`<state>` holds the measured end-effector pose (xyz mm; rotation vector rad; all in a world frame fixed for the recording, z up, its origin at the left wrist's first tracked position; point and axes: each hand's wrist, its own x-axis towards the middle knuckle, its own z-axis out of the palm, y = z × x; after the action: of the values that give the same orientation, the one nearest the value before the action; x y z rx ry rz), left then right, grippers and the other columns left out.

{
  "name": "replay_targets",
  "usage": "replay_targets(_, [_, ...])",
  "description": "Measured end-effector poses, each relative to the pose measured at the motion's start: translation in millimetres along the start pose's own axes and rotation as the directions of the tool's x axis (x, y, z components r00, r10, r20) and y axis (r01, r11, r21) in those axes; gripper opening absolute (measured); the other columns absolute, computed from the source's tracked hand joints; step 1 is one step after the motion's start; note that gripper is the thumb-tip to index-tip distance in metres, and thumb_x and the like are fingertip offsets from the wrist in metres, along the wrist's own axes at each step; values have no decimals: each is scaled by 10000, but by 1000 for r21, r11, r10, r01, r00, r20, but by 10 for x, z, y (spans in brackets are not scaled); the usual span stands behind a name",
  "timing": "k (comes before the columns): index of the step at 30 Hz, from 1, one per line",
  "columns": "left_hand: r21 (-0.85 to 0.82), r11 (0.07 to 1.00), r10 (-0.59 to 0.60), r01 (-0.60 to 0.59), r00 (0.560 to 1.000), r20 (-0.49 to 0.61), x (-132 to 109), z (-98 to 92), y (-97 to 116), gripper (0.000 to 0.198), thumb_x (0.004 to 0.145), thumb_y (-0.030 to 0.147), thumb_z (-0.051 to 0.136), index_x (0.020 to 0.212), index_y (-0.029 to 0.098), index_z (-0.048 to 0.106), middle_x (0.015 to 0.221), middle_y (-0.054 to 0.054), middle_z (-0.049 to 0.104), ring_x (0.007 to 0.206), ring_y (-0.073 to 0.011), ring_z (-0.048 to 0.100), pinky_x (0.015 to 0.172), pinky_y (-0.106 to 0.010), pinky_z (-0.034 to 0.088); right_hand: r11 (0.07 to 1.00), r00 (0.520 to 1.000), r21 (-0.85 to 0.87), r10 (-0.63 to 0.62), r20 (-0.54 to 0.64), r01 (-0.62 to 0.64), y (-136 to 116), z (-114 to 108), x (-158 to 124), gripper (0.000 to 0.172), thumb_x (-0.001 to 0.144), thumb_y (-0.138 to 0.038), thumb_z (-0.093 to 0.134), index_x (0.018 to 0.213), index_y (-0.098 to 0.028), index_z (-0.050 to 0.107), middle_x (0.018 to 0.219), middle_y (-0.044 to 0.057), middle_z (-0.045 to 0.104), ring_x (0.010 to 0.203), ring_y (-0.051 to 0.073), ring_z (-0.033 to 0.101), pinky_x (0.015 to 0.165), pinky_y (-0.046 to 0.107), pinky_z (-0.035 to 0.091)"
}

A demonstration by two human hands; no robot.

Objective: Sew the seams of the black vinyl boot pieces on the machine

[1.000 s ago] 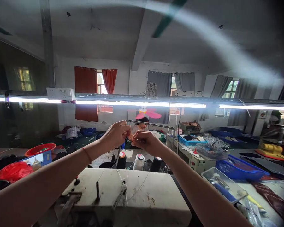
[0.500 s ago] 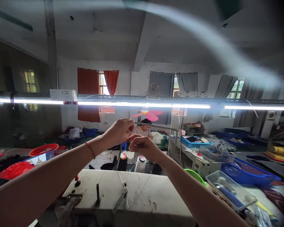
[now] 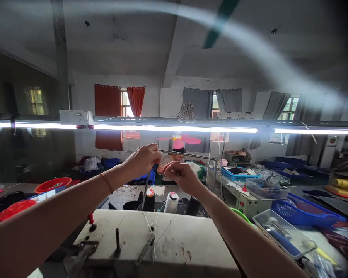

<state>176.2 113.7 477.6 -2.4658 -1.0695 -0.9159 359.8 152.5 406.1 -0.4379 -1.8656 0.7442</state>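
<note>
My left hand [image 3: 147, 157] is raised, fingers pinched together, at the left end of a bent metal rod [image 3: 188, 154]. Just below the rod and to the right, my right hand [image 3: 181, 175] is closed with thumb and index finger together. A gap separates the hands; anything as thin as thread in the fingertips is too fine to make out. Beneath them a white thread cone [image 3: 171, 202] and a black thread cone [image 3: 149, 200] stand behind the sewing machine [image 3: 191, 239]. Pale threads run over its white top, past a small metal lever [image 3: 146, 247].
A tube light [image 3: 174, 128] on a rail crosses ahead, with a pink fan [image 3: 179, 142] under it. Behind sits another person [image 3: 171, 160]. Right are a clear plastic box [image 3: 284, 233], a blue basket [image 3: 307, 214] and a green basket [image 3: 240, 214]; left, a red basin [image 3: 52, 184].
My hands have drawn apart: the left has shifted slightly left, the right slightly right. Both remain closed. The camera view has shifted a little.
</note>
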Motion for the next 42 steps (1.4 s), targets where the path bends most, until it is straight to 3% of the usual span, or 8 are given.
replay_targets(7, [-167, 971, -206, 171, 954, -218, -86, 227, 53, 277, 761, 80, 518, 817, 188, 766, 866, -56, 692, 752, -180, 616, 735, -324, 481, 993, 996, -83, -85, 21, 87, -195, 85, 4, 38, 712, -181, 691, 711, -219, 696, 834, 29, 699, 799, 186, 592, 751, 313, 408])
replay_targets(10, [-364, 905, -335, 222, 898, -286, -77, 338, 69, 210, 782, 175, 584, 852, 197, 781, 848, -52, 744, 783, -190, 670, 769, -324, 533, 1000, 1000, 22, -11, 0, 11, -245, 166, -31, 78, 741, -282, 699, 752, -213, 664, 769, 9, 652, 684, 147, 538, 630, 277, 390])
replay_targets(14, [-637, 734, -487, 235, 836, -253, -85, 453, 19, 328, 812, 419, 616, 882, 138, 767, 832, -81, 769, 741, -209, 710, 690, -349, 598, 951, 982, 247, 189, 7, -185, -293, 159, -30, 299, 807, -498, 612, 758, -247, 457, 471, -104, 393, 402, 83, 262, 425, 236, 231])
replay_targets(18, [-724, 652, -450, 226, 884, -129, -116, 394, -47, 344, 747, 465, 656, 798, 143, 763, 778, -66, 763, 728, -209, 712, 683, -344, 598, 884, 951, 355, 302, 66, -305, -371, 107, 33, 329, 743, -480, 634, 739, -253, 396, 404, -128, 338, 355, 69, 217, 393, 225, 193])
replay_targets(24, [-566, 785, -287, 250, 958, 25, -107, 93, -15, 83, 684, 265, 725, 683, 203, 780, 629, 13, 685, 605, -138, 628, 582, -241, 482, 888, 940, 312, 335, 68, -338, -420, 82, 109, 248, 683, -373, 680, 719, -230, 480, 383, -119, 379, 348, 54, 248, 383, 209, 152])
replay_targets(29, [-431, 863, -271, 264, 961, 47, -123, 34, 120, 116, 694, 164, 668, 620, 195, 751, 588, 25, 662, 577, -114, 583, 601, -235, 425, 908, 947, 268, 311, 86, -322, -432, 74, 103, 299, 671, -417, 719, 710, -222, 496, 396, -126, 359, 364, 45, 225, 377, 204, 150])
replay_targets(34, [-454, 830, -344, 325, 938, 43, -167, 128, 128, 119, 710, 234, 614, 659, 179, 707, 585, 9, 645, 584, -134, 561, 561, -241, 417, 944, 966, 205, 253, 52, -259, -374, 97, 59, 347, 737, -507, 705, 763, -221, 509, 426, -133, 350, 378, 50, 239, 384, 205, 176])
replay_targets(42, [-626, 728, -383, 279, 923, -33, -437, -277, 255, 153, 741, 344, 666, 699, 198, 652, 917, -32, 593, 808, -157, 562, 695, -284, 457, 995, 995, 27, 97, 34, -98, -213, 47, -72, 154, 769, -290, 700, 830, -209, 584, 877, 29, 703, 856, 178, 636, 757, 322, 471])
